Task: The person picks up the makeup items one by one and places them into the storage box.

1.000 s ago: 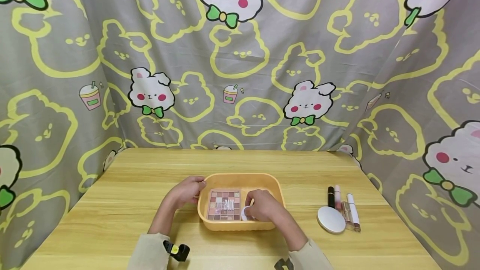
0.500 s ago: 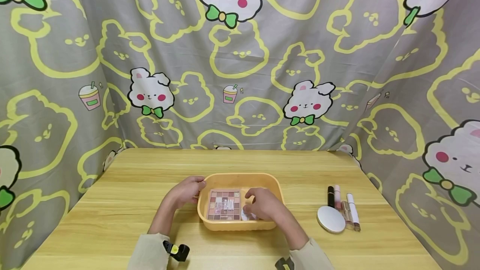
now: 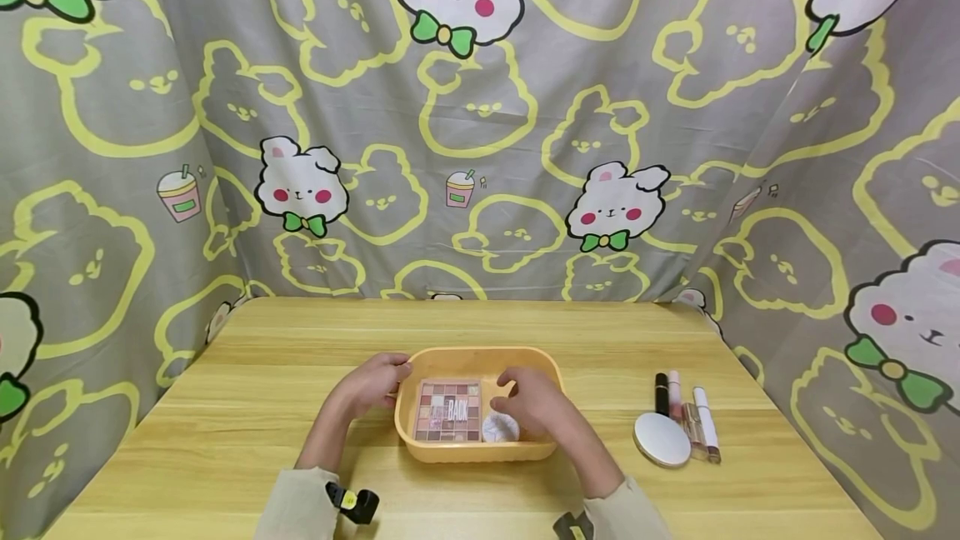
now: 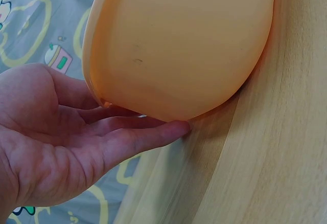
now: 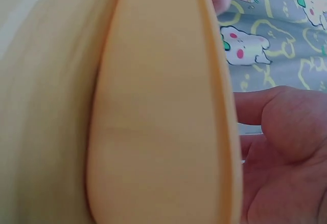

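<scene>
An orange-yellow plastic basket (image 3: 525, 450) stands on the wooden table. My left hand (image 3: 375, 382) grips its left end, thumb at the rim and fingers along the outer wall, as the left wrist view shows of the hand (image 4: 66, 137). Inside, an eyeshadow palette (image 3: 448, 412) with many colour squares lies on the left. Beside it rests a small round white case (image 3: 500, 428) with a faint pattern. My right hand (image 3: 534, 400) hovers over the basket's right part, thumb and fingers parted and holding nothing. The basket wall hides its fingertips in the right wrist view.
To the right lie a round silver compact (image 3: 662, 440), a black tube (image 3: 662, 395), a pink tube (image 3: 675, 395), a clear tube (image 3: 693, 430) and a white-capped tube (image 3: 707, 423). A patterned curtain (image 3: 480, 123) encloses the table (image 3: 300, 327) at the back and sides.
My right hand has let go of the round white case and drawn back a little up and right, so the case shows fully beside the palette. The left hand stays on the basket.
</scene>
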{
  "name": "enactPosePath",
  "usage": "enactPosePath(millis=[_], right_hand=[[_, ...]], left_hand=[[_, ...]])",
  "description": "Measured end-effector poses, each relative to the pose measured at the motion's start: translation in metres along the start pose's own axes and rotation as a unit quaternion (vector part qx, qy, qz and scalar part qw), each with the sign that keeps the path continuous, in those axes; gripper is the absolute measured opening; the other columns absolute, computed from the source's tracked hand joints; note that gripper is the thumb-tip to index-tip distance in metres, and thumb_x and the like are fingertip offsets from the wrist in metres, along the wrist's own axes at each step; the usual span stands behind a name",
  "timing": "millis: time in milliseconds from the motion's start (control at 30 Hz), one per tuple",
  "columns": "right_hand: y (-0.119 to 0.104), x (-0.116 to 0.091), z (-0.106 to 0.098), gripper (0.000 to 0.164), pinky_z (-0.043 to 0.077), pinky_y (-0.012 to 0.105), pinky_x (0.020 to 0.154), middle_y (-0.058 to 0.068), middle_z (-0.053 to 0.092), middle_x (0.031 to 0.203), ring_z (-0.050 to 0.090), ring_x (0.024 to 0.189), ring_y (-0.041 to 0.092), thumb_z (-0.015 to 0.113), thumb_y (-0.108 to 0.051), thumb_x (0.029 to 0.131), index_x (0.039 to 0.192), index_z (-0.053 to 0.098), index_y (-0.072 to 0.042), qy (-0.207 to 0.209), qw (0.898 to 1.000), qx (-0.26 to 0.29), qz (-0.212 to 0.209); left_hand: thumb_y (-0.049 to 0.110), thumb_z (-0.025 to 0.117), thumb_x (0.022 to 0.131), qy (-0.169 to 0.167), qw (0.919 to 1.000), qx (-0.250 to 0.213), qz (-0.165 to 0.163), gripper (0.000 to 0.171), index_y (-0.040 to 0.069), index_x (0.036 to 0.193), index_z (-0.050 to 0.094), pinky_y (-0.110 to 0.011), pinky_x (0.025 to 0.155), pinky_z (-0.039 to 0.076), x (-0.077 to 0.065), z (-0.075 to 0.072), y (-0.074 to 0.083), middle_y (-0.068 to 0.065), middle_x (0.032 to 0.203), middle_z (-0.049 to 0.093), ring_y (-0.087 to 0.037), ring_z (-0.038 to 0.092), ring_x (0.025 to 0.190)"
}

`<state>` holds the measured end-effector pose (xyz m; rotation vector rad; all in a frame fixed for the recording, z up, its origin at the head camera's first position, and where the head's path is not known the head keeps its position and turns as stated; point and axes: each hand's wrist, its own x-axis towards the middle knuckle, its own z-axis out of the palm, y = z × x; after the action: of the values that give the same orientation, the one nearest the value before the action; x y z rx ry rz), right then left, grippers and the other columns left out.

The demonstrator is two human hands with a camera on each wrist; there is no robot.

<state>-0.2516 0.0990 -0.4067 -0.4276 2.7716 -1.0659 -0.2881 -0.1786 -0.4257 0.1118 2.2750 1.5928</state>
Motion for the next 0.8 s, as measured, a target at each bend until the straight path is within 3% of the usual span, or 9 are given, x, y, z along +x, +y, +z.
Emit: enactPosePath(millis=[233, 800], right_hand=[[0.001, -0.001, -0.018, 0.027, 0.054, 0.034, 0.068, 0.01, 0.07, 0.091, 0.064, 0.081, 0.02, 0.076, -0.017, 0.09, 0.108, 0.07, 0.003, 0.061, 0.998, -0.001, 0.016], [0.013, -0.007, -0.047, 0.025, 0.056, 0.037, 0.07, 0.011, 0.071, 0.094, 0.067, 0.084, 0.021, 0.071, -0.018, 0.093, 0.109, 0.07, 0.001, 0.114, 0.993, -0.006, 0.041]], left_hand=[[0.016, 0.038, 0.109, 0.0, 1.0, 0.003, -0.004, 0.054, -0.015, 0.152, 0.028, -0.049, 0.089, 0.06, 0.0, 0.0, 0.0, -0.034, 0.141, 0.053, -0.041, 0.062, 0.121], [0.016, 0.038, 0.109, -0.001, 1.0, 0.001, 0.001, 0.055, -0.016, 0.153, 0.026, -0.051, 0.09, 0.059, 0.0, 0.001, -0.001, -0.036, 0.143, 0.05, -0.045, 0.059, 0.125]])
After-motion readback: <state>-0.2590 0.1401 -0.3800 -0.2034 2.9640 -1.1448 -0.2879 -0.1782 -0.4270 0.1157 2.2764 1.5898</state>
